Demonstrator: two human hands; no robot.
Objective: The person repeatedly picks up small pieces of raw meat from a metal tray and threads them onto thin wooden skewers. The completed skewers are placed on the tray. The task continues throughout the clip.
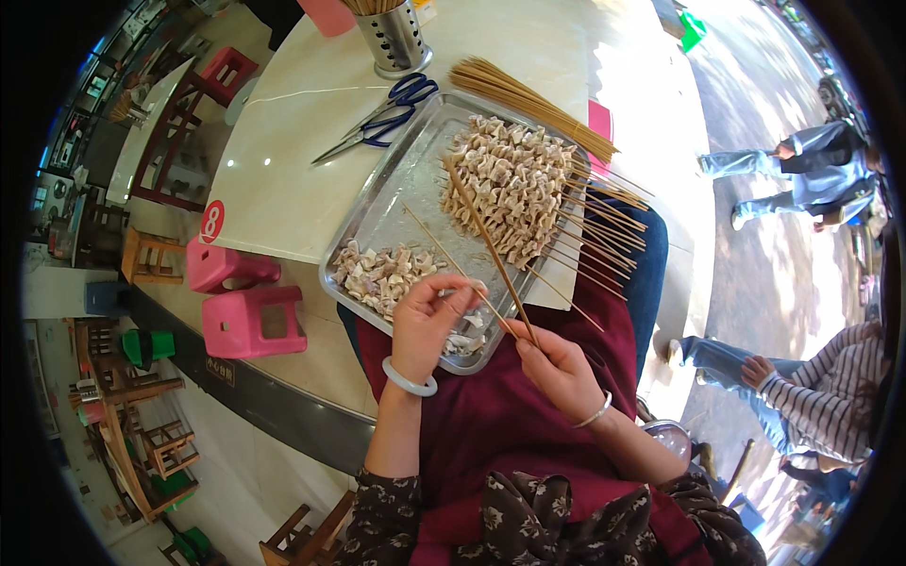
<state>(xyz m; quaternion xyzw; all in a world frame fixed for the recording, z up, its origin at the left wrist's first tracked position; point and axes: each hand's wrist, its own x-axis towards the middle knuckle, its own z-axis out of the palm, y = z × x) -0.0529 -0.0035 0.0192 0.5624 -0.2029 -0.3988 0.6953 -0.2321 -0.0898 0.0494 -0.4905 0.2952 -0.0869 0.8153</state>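
My right hand (559,364) grips a thin bamboo skewer (439,244) together with a thicker brown stick or bundle (488,244), both slanting up over a metal tray (379,191). The fingertips of my left hand (432,311) pinch a small pale food piece (478,286) against the thin skewer. Loose pieces of the pale, meat-like food (386,276) lie in the tray's near left corner, beyond my left hand. On the tray's right half, loaded skewers (509,187) are heaped close together, their bare ends sticking out past the right rim.
Bundled bare skewers (531,106) lie along the tray's far edge. Two pairs of scissors (379,120) and a perforated metal holder (394,39) with sticks stand or lie on the table (283,156). Pink stools (255,322) are at left; people (814,389) are at right.
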